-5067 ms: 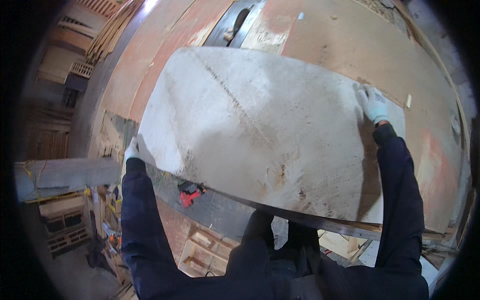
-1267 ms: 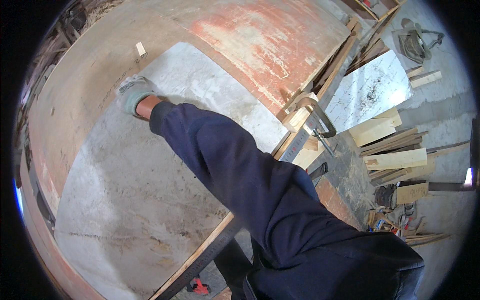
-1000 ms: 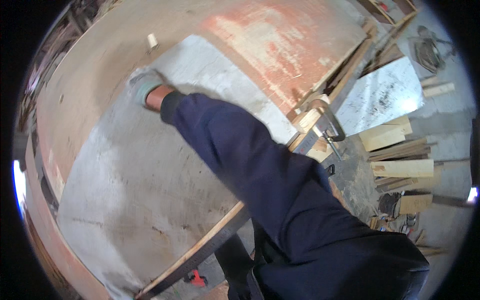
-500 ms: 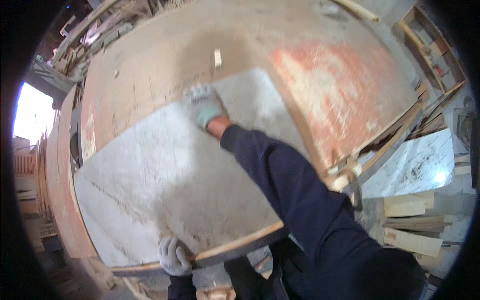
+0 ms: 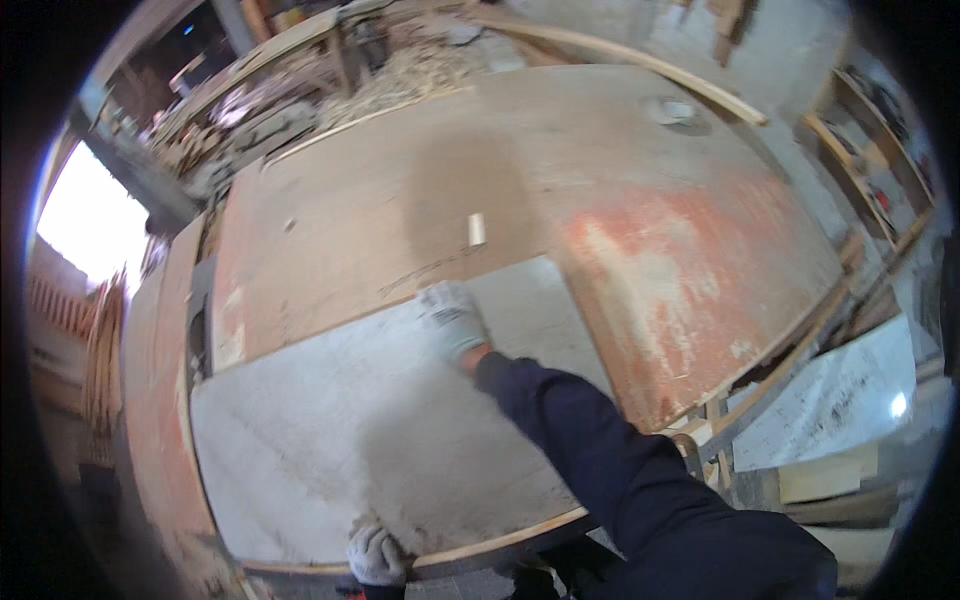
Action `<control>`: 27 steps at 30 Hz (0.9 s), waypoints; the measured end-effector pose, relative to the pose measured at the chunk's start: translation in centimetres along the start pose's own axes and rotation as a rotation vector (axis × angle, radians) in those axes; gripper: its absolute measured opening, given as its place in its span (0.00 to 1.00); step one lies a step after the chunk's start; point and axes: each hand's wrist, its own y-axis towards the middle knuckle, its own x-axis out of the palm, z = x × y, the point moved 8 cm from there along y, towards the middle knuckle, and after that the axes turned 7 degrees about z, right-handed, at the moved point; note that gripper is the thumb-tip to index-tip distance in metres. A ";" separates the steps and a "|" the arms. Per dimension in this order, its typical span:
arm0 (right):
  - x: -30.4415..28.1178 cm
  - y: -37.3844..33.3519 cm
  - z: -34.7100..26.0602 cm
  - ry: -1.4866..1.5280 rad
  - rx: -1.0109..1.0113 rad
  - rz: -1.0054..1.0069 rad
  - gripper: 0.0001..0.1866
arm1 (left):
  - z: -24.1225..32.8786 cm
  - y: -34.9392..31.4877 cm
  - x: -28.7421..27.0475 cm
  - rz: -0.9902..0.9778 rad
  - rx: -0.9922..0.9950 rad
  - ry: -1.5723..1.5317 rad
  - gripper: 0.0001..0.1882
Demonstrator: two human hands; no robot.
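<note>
A large grey sheet (image 5: 290, 440) with dusty smears lies flat on a brown board (image 5: 350, 230) in front of me. My right hand (image 5: 452, 318), in a white and pale-green work glove, rests near the sheet's far edge. Its fingers reach forward, slightly blurred, and nothing shows in them. Down at the near edge, my left hand (image 5: 376, 556) in a whitish glove has its fingers curled over the sheet's rim, beside a light wooden strip (image 5: 500, 540). The undersides of the left fingers are hidden.
A small pale wood block (image 5: 477, 230) lies beyond the sheet. Worn red paint covers the board's right part (image 5: 660, 280). A long batten (image 5: 640, 62) lies behind, an open wooden tray (image 5: 850, 160) stands at right, and a shiny sheet (image 5: 830, 395) lies below it.
The view has tilted up, so the sheet and both hands sit lower in the picture and more of the background shows. Both hands stay at the same edges of the sheet.
</note>
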 end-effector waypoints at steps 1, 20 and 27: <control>2.1 -0.3 0.8 0.048 0.093 -0.260 0.24 | 0.4 -0.5 -0.5 0.017 -0.012 0.013 0.09; 1.0 -1.5 1.3 -0.070 -0.096 0.020 0.28 | 0.8 -1.7 -1.7 0.040 -0.047 -0.048 0.05; 0.7 -3.4 1.1 -0.178 -0.149 0.057 0.29 | 0.6 -1.9 -1.6 0.065 -0.048 -0.064 0.04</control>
